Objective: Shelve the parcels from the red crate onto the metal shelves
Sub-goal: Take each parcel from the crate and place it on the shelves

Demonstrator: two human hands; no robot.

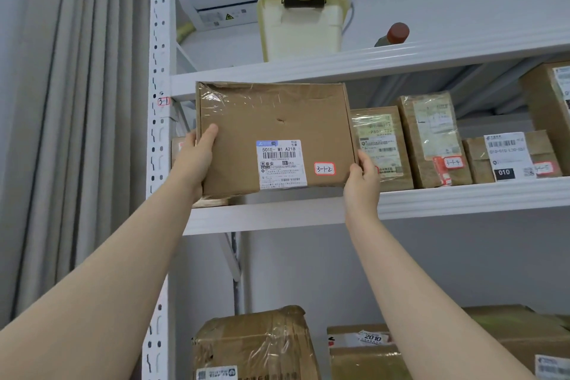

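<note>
A flat brown cardboard parcel (pixel 271 120) with a white shipping label and a red-edged sticker reading 3-1-2 is held upright at the left end of the white metal shelf (pixel 277 214). My left hand (pixel 197 157) grips its left edge, thumb on the front face. My right hand (pixel 362 179) grips its lower right corner. The parcel's bottom edge sits at about shelf level; whether it touches the shelf is unclear. The red crate is out of view.
More taped parcels (pixel 431 139) stand to the right on the same shelf. A small box (pixel 179 148) is partly hidden behind the held parcel. The shelf above carries a cream bin (pixel 300 28) and a bottle (pixel 394 34). Lower down sit larger parcels (pixel 253 345). The perforated upright (pixel 159 133) and a curtain stand left.
</note>
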